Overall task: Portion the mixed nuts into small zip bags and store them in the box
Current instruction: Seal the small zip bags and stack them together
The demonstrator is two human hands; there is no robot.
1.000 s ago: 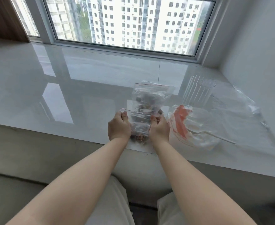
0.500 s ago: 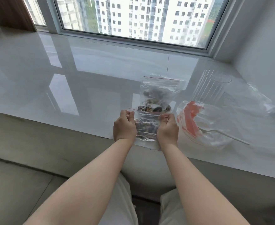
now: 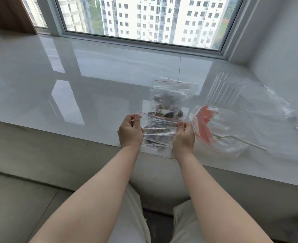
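Observation:
A small clear zip bag (image 3: 157, 133) with a red zip line holds dark mixed nuts. It hangs just above the front edge of the white sill. My left hand (image 3: 130, 131) pinches its top left corner and my right hand (image 3: 184, 135) pinches its top right corner. Behind it a second small zip bag (image 3: 171, 97) with nuts stands on the sill. To the right lies a large clear bag with a red-orange patch (image 3: 220, 127), and a white plastic spoon (image 3: 244, 141) rests in it.
A ribbed clear plastic container (image 3: 223, 90) stands at the right, with crumpled clear plastic (image 3: 281, 106) beyond it near the wall. The glossy white sill (image 3: 74, 76) runs under a window. Its front edge drops to a grey floor near my knees.
The view has tilted up slightly. My hands have lifted the small bag a little and drawn its top edge taut between them.

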